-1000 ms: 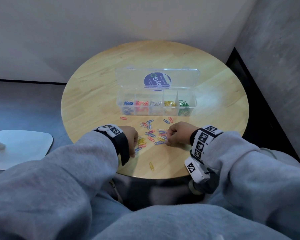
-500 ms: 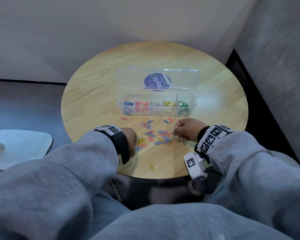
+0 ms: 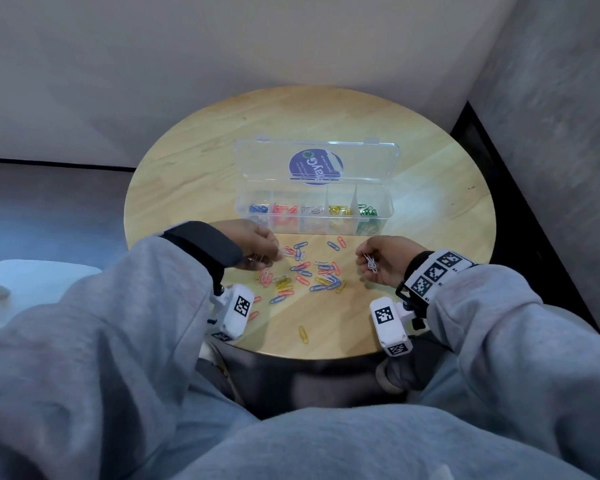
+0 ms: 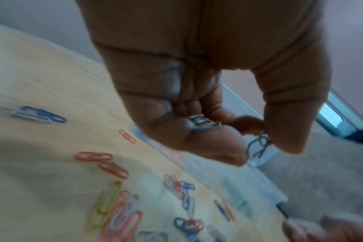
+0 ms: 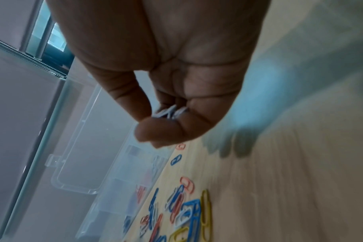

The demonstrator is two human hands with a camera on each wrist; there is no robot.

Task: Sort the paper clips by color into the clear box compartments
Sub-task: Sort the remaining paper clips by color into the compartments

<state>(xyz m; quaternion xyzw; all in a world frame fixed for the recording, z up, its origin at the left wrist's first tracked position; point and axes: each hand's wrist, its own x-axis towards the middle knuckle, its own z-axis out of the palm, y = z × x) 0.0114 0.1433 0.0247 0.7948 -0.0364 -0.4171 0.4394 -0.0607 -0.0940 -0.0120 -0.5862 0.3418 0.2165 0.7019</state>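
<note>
A clear box (image 3: 315, 227) with its lid open stands mid-table, its compartments holding blue, red, white, yellow and green clips from left to right. Loose paper clips (image 3: 305, 271) of mixed colours lie scattered in front of it. My right hand (image 3: 383, 259) is lifted off the table to the right of the pile and pinches several white clips (image 3: 371, 263), which show between thumb and fingers (image 5: 168, 113) in the right wrist view. My left hand (image 3: 253, 245) hovers at the pile's left edge, pinching white clips (image 4: 258, 144) between thumb and forefinger.
The round wooden table (image 3: 194, 188) sits in a corner, with walls behind and to the right. One yellow clip (image 3: 303, 334) lies alone near the front edge. A white stool base (image 3: 32, 282) is on the floor to the left.
Both hands have risen from the pile. My right hand moved right and turned palm-in with white clips in its pinch. My left hand moved forward toward the box's left end.
</note>
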